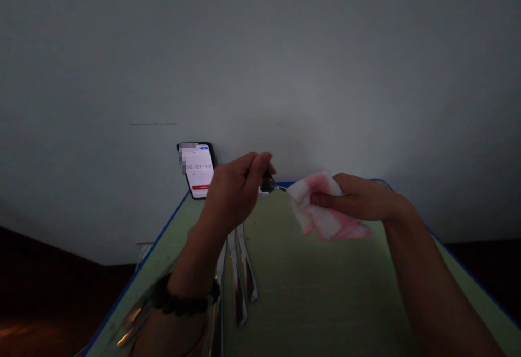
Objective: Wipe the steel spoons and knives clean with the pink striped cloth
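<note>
My left hand [238,189] is closed around one end of a shiny metal piece of cutlery that looks like a spoon [268,185], held above the far part of the table. A narrow stretch of its metal runs right into a pink and white cloth [319,205]. My right hand [354,197] grips that cloth, thumb on top, and the cloth covers the other end of the spoon. Below my left wrist, several metal knives [237,286] lie side by side on the table, partly hidden by my forearm.
The green table [317,303] has a blue edge and stands against a grey wall [285,64]. A phone [197,172] showing a running timer leans on the wall at the back left corner. More cutlery [132,324] lies left of my left forearm.
</note>
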Action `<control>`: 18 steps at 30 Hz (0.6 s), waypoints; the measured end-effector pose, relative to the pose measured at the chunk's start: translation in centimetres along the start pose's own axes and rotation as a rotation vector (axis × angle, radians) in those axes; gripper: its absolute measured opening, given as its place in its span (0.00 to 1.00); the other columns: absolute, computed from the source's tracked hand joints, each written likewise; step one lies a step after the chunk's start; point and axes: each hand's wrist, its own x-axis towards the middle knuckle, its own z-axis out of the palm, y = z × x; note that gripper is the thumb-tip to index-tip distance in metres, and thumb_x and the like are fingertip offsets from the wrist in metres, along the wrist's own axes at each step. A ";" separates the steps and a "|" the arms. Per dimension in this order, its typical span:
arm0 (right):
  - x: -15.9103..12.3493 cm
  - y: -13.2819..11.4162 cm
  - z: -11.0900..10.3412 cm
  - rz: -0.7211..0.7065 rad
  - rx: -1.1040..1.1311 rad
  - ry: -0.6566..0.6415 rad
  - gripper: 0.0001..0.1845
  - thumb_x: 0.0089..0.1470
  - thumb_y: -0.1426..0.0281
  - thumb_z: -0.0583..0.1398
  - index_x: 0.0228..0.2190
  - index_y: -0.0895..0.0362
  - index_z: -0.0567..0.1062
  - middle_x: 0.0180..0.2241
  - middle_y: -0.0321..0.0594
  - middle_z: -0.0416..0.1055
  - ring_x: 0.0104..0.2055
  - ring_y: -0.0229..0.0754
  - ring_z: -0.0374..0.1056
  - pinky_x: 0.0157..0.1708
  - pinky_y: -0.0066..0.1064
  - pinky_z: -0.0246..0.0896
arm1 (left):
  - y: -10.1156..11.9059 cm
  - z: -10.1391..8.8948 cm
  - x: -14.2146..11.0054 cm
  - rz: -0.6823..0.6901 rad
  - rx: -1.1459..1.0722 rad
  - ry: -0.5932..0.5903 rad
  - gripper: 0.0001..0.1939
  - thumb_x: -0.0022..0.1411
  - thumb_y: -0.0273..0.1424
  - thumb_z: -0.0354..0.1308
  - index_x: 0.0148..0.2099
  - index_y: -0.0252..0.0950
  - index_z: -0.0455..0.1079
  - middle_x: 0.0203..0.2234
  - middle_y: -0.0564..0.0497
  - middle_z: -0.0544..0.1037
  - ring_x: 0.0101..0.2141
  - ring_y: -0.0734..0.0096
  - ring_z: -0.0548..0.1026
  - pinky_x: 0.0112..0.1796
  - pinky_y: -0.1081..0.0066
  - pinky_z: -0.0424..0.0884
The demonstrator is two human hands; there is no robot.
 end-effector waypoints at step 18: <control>0.3 1.0 0.2 -0.014 0.171 0.030 0.20 0.49 0.54 0.55 0.26 0.59 0.74 0.23 0.36 0.70 0.22 0.35 0.60 0.22 0.25 0.52 | -2.1 0.0 0.5 -0.217 -0.357 0.004 0.21 0.61 0.45 0.43 0.37 0.38 0.71 0.20 0.53 0.72 0.15 0.77 0.64 0.15 0.77 0.56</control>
